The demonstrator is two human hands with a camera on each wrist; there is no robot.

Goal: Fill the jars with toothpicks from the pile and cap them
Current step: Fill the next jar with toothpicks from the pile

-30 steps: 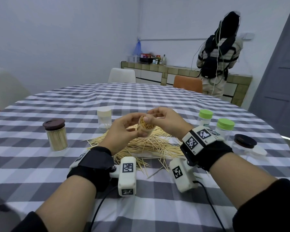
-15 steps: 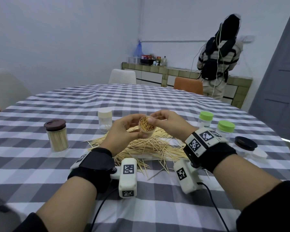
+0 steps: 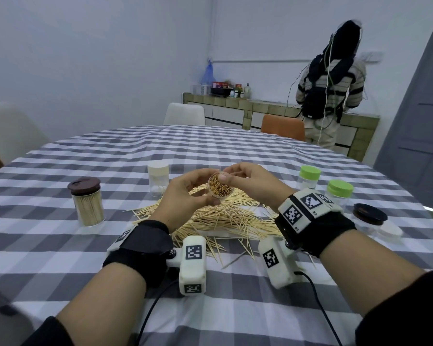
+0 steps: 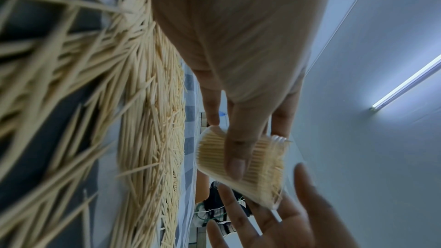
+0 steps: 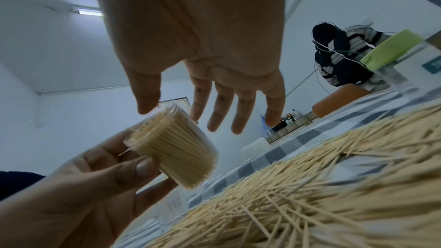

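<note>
While left grip (image 3: 185,196) still clasps full jar (image 3: 220,188), right grip (image 3: 250,181) has spread, thumb at rim.

The small clear plastic jar (image 3: 220,188) looks glossy and smooth, its pale wooden toothpicks (image 5: 176,150) matt. The loose pile of thin wooden toothpicks (image 3: 218,216) is dry and unpolished. A grey-and-white checked cloth (image 3: 160,151) (soft, slightly rippled) covers the desk. The brown plastic lid (image 3: 84,186) has a dull sheen; the green plastic caps (image 3: 340,188) look smooth.
</note>
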